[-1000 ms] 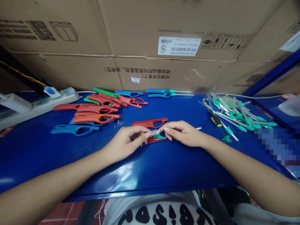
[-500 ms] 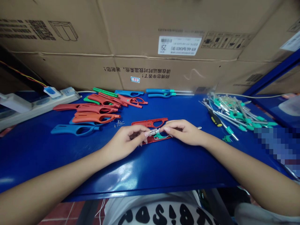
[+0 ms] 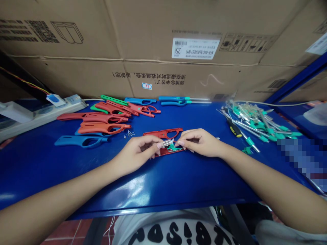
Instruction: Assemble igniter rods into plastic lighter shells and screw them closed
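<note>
My left hand [image 3: 139,153] is closed, thumb and fingers pinching a clear fuel tank [image 3: 166,143] of a stick lighter. The tank is held tilted above a red lighter shell half [image 3: 163,153]. Just right of the tank is a green trigger [image 3: 173,147] with a thin white wire along it. My right hand [image 3: 200,142] is closed in a pinch at the trigger's right side; what sits between its fingertips is hidden. Behind both hands lies another red shell half [image 3: 155,132] with an oval finger loop. A metal rod tip [image 3: 217,138] shows beyond my right knuckles.
Left on the blue table [image 3: 122,197] are red and orange shells [image 3: 104,128], blue shells [image 3: 81,141] and small metal pins [image 3: 130,133]. Blue lighters [image 3: 175,100] lie at the back. Rods with green parts [image 3: 263,124] and a screwdriver [image 3: 234,128] are right. A power strip [image 3: 48,114] borders the left.
My right fingertips have drawn slightly right, away from the tank's end, so more of the green trigger shows. My left hand keeps the tank almost where it was.
</note>
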Demonstrator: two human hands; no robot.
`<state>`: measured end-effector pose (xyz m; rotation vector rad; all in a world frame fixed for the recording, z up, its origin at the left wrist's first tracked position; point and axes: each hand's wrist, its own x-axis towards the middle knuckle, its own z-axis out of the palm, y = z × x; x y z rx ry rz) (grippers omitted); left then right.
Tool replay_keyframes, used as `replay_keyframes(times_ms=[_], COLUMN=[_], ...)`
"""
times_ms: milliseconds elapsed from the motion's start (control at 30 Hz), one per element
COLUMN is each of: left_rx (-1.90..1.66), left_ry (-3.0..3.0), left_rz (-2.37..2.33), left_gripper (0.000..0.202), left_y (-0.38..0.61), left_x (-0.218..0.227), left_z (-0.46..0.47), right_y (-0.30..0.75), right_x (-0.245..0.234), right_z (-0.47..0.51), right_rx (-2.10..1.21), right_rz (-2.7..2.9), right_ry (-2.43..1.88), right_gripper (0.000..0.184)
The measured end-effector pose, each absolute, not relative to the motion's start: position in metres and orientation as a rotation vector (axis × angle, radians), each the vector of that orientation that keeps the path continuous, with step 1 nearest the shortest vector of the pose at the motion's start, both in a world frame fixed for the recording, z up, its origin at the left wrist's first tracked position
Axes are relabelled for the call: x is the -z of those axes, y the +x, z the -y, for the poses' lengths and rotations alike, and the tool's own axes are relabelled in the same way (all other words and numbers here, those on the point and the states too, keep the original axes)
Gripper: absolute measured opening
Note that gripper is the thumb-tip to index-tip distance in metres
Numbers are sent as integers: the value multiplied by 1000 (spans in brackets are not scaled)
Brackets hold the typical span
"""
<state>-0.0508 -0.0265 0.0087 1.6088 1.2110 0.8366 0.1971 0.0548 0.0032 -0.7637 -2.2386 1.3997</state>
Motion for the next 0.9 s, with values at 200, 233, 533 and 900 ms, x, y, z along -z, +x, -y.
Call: replay_keyframes(times_ms=[200, 233, 533, 900], left_rx=[-822, -819, -799, -785], left_ry=[1625, 1630, 1657, 1650], left_rz=[-1225, -1226, -1227, -1237], left_gripper=[27, 27, 26, 28], left_y=[-49, -49, -51, -52], left_x=[-11, -11, -10, -7], left_z=[27, 27, 27, 27], right_y=[195, 195, 195, 195], right_x=[-1, -1, -2, -2], right_z=[-54, -54, -54, -53], right_rx=[-1486, -1490, -1478, -1440], right_rz=[2152, 2148, 2148, 2194], right_ry=[-850, -848, -810, -802], right_gripper=[30, 30, 28, 27])
